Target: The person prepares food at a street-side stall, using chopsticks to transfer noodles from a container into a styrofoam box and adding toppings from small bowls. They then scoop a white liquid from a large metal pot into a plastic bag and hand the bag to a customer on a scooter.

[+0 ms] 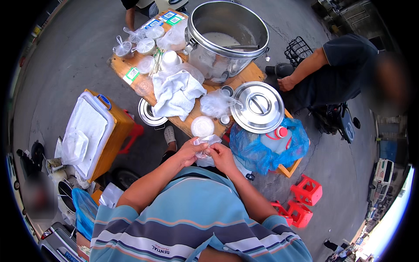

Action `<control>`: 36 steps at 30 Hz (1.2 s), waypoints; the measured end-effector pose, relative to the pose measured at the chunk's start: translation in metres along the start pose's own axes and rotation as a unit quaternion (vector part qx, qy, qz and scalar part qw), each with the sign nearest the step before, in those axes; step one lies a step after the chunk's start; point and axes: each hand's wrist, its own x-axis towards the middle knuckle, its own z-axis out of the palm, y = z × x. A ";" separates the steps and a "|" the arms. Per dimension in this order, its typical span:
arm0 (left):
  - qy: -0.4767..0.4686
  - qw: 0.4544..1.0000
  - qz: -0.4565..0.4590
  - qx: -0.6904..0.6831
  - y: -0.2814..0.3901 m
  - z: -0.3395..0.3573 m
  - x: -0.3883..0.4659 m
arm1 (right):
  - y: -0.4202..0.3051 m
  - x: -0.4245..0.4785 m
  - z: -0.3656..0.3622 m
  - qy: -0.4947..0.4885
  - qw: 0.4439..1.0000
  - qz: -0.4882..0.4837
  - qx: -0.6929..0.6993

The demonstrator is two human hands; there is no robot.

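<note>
Both my left hand [190,152] and my right hand [221,157] pinch a clear plastic bag [207,140] between them, close to my belly. Just beyond the bag, a lidded round cup [202,127] stands at the near edge of a wooden table [183,124]. A crumpled white towel [178,93] lies behind it to the left, and a bunched plastic bag [216,103] to the right. Farther back are a stack of white cups [171,60], several bagged cups [145,46] and a large open steel pot [226,49] with pale contents and a utensil handle inside.
A steel lid [258,106] rests right of the towel, above a blue plastic bag [245,147] around a red-capped jug [276,140]. On the left stands a wooden box with a white lid [70,137]. Red stools [306,190] are at right. Other people are behind the table and at right.
</note>
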 end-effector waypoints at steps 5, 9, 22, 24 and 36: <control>-0.021 1.000 0.005 0.006 0.002 -0.007 -0.011 | 0.021 -0.005 -0.005 -0.022 0.996 0.080 0.032; -0.005 0.999 0.001 0.040 0.003 0.001 -0.014 | 0.028 -0.004 0.000 -0.018 0.991 0.112 0.065; 0.033 0.997 0.003 0.073 -0.006 0.008 -0.001 | 0.028 -0.007 -0.008 0.015 0.995 0.092 0.039; 0.029 0.996 0.007 0.083 -0.009 0.011 -0.004 | 0.028 -0.013 -0.007 0.024 0.994 0.092 0.048; 0.015 0.998 0.018 0.061 0.000 0.002 -0.008 | 0.018 -0.002 0.004 0.019 0.992 0.115 0.052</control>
